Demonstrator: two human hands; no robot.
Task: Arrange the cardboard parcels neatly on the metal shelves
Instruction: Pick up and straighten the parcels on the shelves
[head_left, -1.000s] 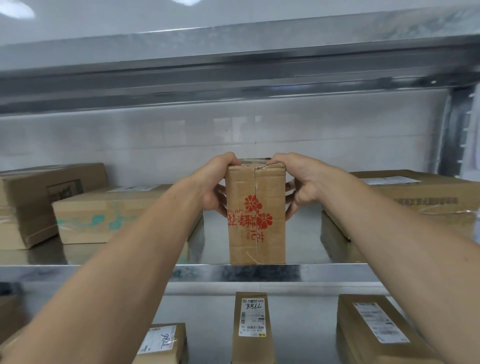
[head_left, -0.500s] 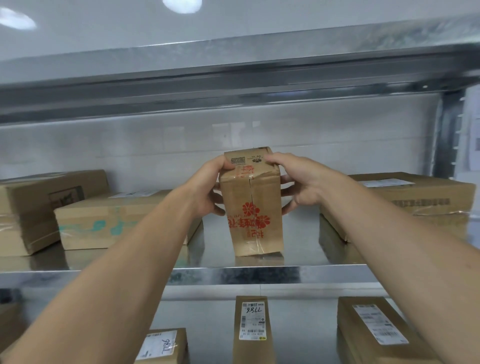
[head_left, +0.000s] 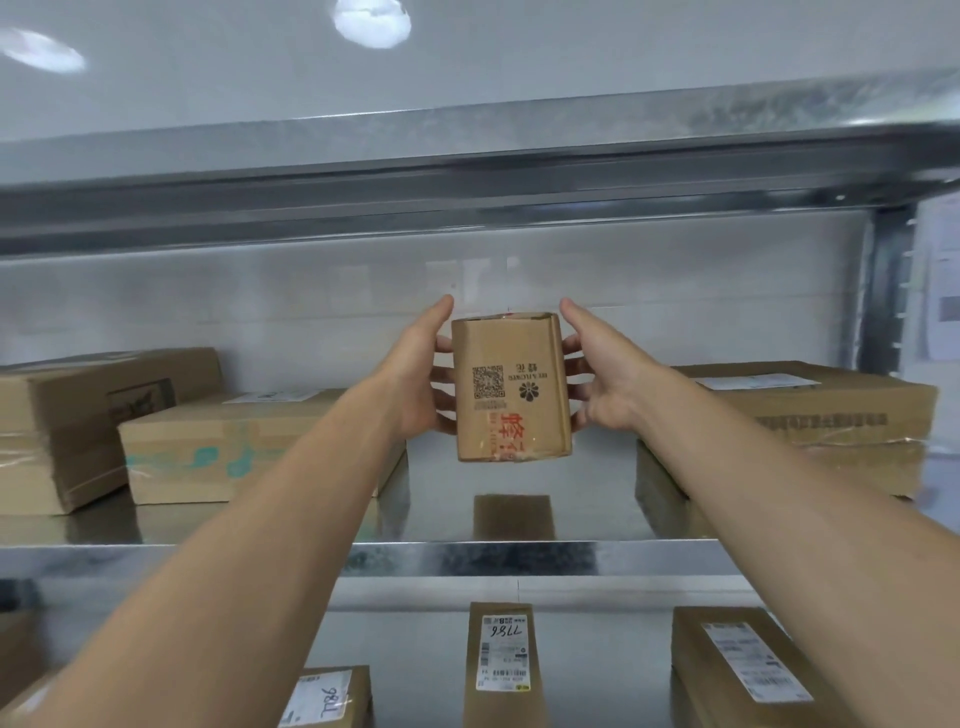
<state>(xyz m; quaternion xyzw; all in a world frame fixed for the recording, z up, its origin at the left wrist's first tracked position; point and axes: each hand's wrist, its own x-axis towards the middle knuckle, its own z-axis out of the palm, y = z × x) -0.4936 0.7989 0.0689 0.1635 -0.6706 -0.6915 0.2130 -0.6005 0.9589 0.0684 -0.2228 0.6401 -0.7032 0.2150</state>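
Moved: I had lifted the small parcel (head_left: 511, 387) off the shelf (head_left: 519, 558) and tipped its QR-code face toward me.
Shelf: the gap lay straight below, between the left parcel (head_left: 218, 447) and the right parcel (head_left: 810, 415).
Small parcel: it hung in the air, long axis upright, between my hands.
Left hand (head_left: 415, 379): fingers wrapped behind its left side.
Right hand (head_left: 602, 379): gripped its right side, equally near.

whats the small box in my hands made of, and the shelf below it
The small box looks like brown cardboard, matte, with printed ink and creased edges. The shelf looks like metal, probably galvanized steel, glossy: it mirrors the box.
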